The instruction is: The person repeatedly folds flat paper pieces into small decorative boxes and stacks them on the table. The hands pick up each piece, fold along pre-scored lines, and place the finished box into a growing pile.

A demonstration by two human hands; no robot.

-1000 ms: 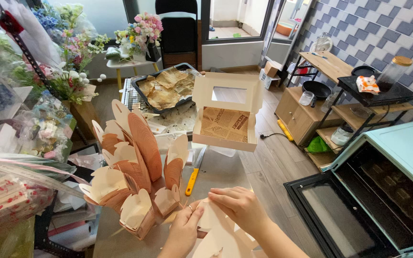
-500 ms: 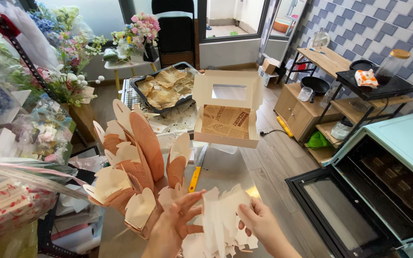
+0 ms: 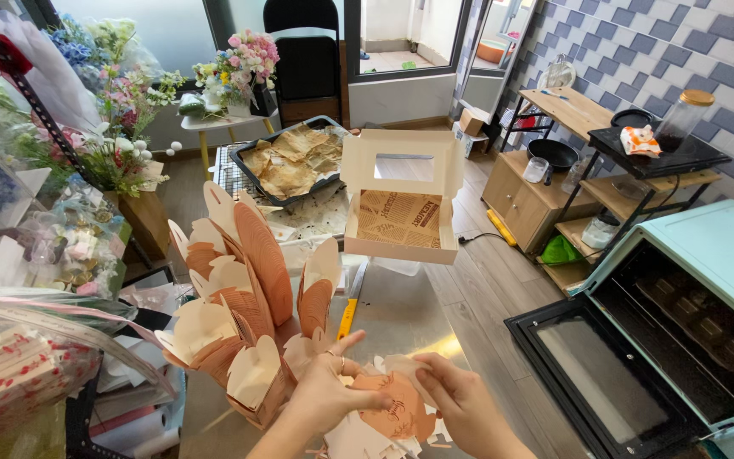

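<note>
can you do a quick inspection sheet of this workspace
Surface: metal table, partly bare near the middle.
Job's things: flat orange-and-white carton held between both hands; folded cartons stand beside it.
Clutter: yellow-handled knife, open window-lid box with printed paper liner, tray of used baking paper.
Hands: left hand and right hand both grip the carton.
Cables: black cable on the floor.
Surroundings: open mint oven, shelving with pans, flower bouquets, black chair.
</note>
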